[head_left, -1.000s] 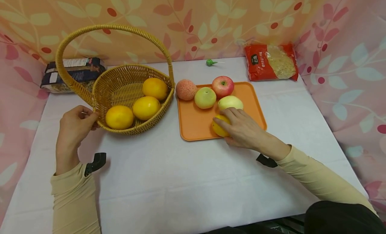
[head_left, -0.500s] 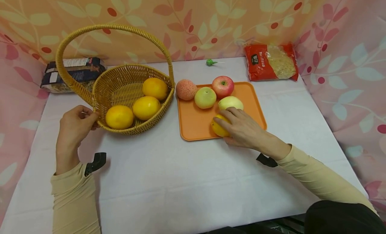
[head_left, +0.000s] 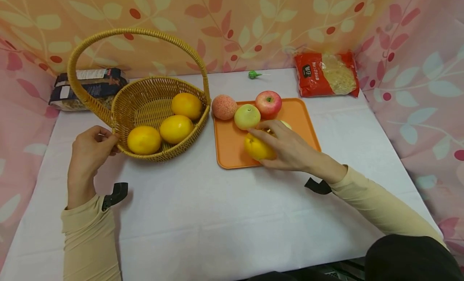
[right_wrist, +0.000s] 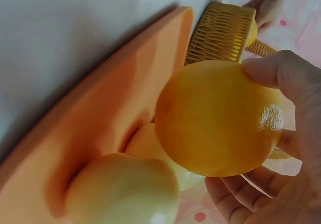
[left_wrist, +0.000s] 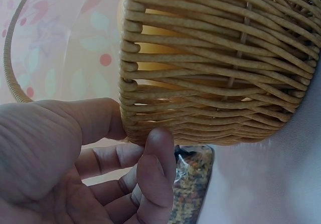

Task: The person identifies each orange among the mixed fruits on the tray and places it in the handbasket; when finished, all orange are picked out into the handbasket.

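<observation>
My right hand [head_left: 291, 150] holds a yellow, lemon-like fruit [head_left: 258, 146] just above the orange tray [head_left: 232, 152]. Thumb and fingers curl round the fruit [right_wrist: 218, 118] in the right wrist view. My left hand [head_left: 90, 150] pinches the rim of a wicker basket [head_left: 152, 96] at its left side; in the left wrist view the thumb lies over the basket edge [left_wrist: 131, 73]. Inside the basket are 3 similar yellow fruits [head_left: 176, 129]. On the tray sit a pale green round fruit [head_left: 247, 116], a red apple [head_left: 268, 104] and a pale oval fruit [head_left: 286, 124], partly hidden by my right hand.
A rough pink ball-like fruit [head_left: 224, 107] rests at the tray's left back corner. Behind stand a red food packet [head_left: 326, 75], a small green lollipop-like item [head_left: 254, 74] and a dark packet [head_left: 87, 87] beside the basket. The basket handle [head_left: 137, 32] arches high.
My right hand has lifted the yellow fruit slightly and moved it a little left over the tray. My left hand has stayed on the basket rim.
</observation>
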Motion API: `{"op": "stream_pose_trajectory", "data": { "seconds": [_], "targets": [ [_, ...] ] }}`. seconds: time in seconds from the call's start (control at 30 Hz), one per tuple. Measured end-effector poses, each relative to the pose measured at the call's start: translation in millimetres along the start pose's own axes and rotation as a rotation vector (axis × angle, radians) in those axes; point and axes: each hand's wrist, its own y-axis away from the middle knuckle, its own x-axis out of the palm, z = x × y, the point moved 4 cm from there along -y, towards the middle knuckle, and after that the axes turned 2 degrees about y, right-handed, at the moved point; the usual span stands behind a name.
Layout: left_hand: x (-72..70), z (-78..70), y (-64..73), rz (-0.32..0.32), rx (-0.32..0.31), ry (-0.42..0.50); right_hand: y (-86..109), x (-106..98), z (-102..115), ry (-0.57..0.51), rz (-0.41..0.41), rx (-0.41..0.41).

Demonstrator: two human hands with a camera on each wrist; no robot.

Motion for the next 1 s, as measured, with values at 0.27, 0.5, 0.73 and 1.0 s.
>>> {"op": "stream_pose_trajectory", "data": {
  "seconds": [0.27, 0.5, 0.73, 1.0],
  "targets": [
    [0.1, -0.6, 0.3, -0.002, -0.005, -0.008, -25.7, -8.6, 7.0, -0.058, -0.042, -0.015],
    [0.9, 0.0, 0.1, 0.017, -0.031, -0.003, -56.0, -14.9, 16.0, -0.118, -0.108, -0.081],
    [-0.3, -0.4, 0.1, 0.012, -0.026, -0.004, -85.5, -18.2, 25.5, -0.119, -0.132, -0.117],
    [0.0, 0.3, -0.8, 0.009, -0.014, 0.002, -112.0, -17.4, 34.0, -0.149, -0.148, -0.12]
  ]
}}
